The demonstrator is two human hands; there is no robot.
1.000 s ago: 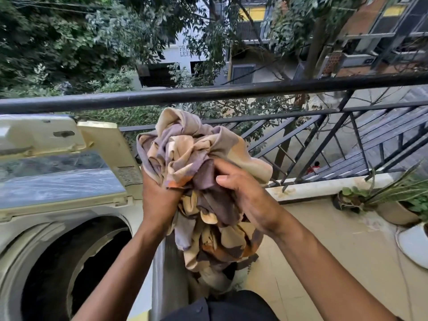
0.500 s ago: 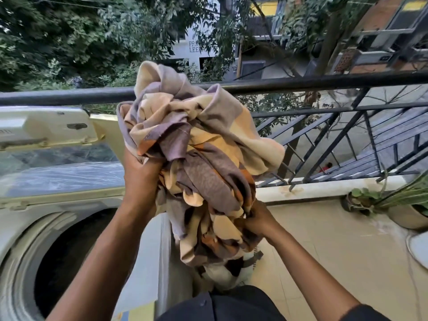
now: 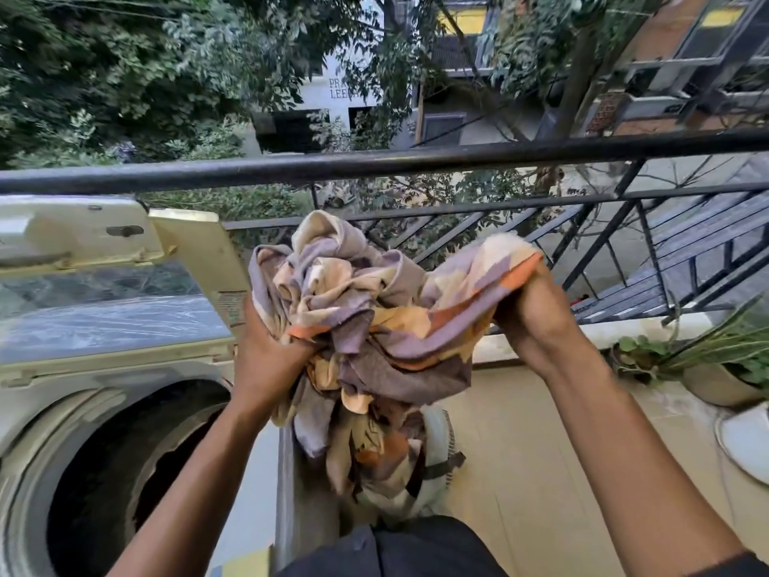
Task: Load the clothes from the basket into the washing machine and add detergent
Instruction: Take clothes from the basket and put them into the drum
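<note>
The patterned cloth (image 3: 366,326), gripped by both the left hand (image 3: 270,360) and the right hand (image 3: 528,314), has been lowered and spread, just right of the open washing machine drum (image 3: 125,472); loading appears imminent.

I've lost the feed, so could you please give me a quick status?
Both hands, left and right, grip the patterned cloth. Cloth beside open washer drum, not in. Path clear.

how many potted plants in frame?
2, both at the right edge on the balcony floor: a grassy potted plant and a white pot in front of it, cut off. More may sit out of frame.
</note>
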